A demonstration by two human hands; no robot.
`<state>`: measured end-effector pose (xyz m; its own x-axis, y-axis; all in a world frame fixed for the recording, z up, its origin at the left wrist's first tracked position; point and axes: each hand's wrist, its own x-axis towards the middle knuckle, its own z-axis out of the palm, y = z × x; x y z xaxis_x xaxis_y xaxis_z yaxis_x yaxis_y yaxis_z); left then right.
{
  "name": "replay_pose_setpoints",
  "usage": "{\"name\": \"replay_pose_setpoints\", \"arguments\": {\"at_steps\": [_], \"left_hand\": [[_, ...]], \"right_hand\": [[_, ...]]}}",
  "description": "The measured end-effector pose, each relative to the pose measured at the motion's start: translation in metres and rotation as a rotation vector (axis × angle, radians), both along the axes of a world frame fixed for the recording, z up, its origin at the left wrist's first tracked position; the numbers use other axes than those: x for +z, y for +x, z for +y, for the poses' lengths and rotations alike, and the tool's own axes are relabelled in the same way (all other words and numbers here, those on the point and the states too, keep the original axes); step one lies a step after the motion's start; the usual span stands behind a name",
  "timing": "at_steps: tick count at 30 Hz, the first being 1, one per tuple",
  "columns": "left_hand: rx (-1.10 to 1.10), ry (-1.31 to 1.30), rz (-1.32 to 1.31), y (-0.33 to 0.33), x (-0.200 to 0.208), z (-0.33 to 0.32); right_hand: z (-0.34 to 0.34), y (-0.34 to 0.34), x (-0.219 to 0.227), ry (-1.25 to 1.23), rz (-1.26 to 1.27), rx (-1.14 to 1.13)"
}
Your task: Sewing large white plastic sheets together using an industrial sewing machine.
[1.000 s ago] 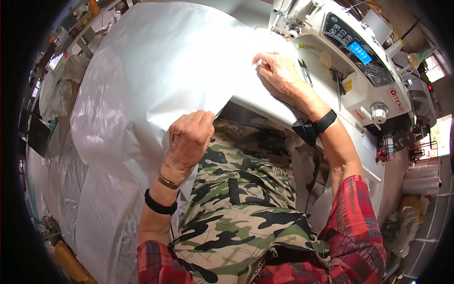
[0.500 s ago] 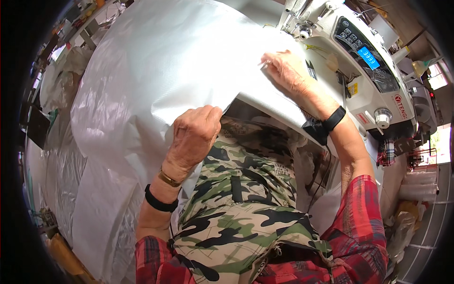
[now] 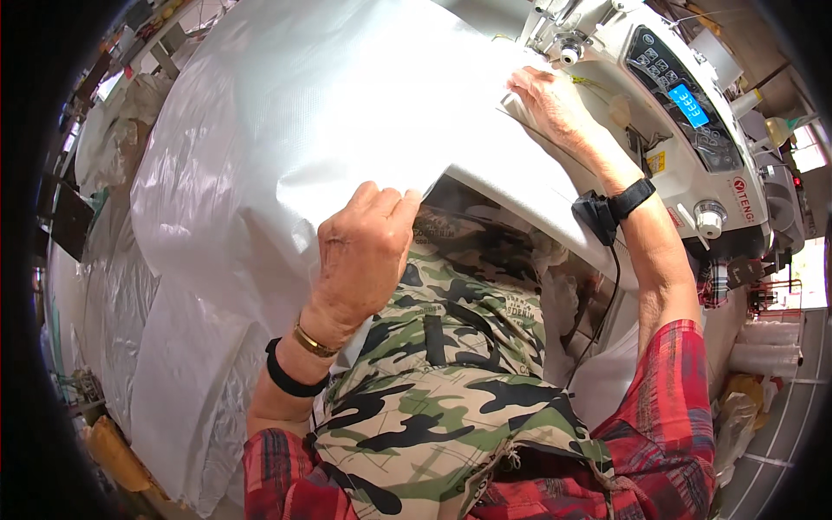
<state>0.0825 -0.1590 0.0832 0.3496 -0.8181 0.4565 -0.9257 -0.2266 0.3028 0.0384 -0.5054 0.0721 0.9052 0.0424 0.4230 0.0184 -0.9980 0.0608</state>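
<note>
A large white sheet of woven plastic (image 3: 347, 113) spreads over the sewing table and hangs down at the left. My left hand (image 3: 362, 251) is closed on its near edge, fingers curled over, just left of a dark gap above my lap. At the far right edge of the sheet, my right hand (image 3: 553, 104) pinches the folded border with bent fingers. It is close to the needle end of a white sewing machine (image 3: 598, 52); its fingertips partly hide the border there. The sheet's front edge runs slantwise between the two hands.
The machine's control panel (image 3: 685, 100) with a lit blue display and a round knob (image 3: 710, 219) stand to the right. A cable (image 3: 598, 334) hangs from my right wrist's black device. Crumpled clear plastic (image 3: 121, 347) lies at the left, and a camouflage apron (image 3: 451, 381) covers my lap.
My right hand has moved away from me and rightward along the sheet's edge, closer to the needle. My left hand keeps its hold with a slight shift. The view has tilted a little.
</note>
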Motion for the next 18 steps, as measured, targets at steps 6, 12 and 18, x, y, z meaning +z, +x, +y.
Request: {"name": "replay_pose_setpoints", "arguments": {"at_steps": [6, 12, 18], "left_hand": [[-0.004, 0.036, 0.135, -0.004, -0.002, 0.007], [-0.058, 0.028, 0.131, -0.003, -0.012, 0.008], [-0.05, -0.027, 0.084, -0.003, -0.02, 0.005]], "right_hand": [[-0.002, 0.001, 0.006, 0.09, 0.054, 0.045], [0.004, 0.006, 0.009, 0.134, 0.127, -0.035], [0.007, 0.009, 0.006, 0.223, 0.157, -0.115]]}}
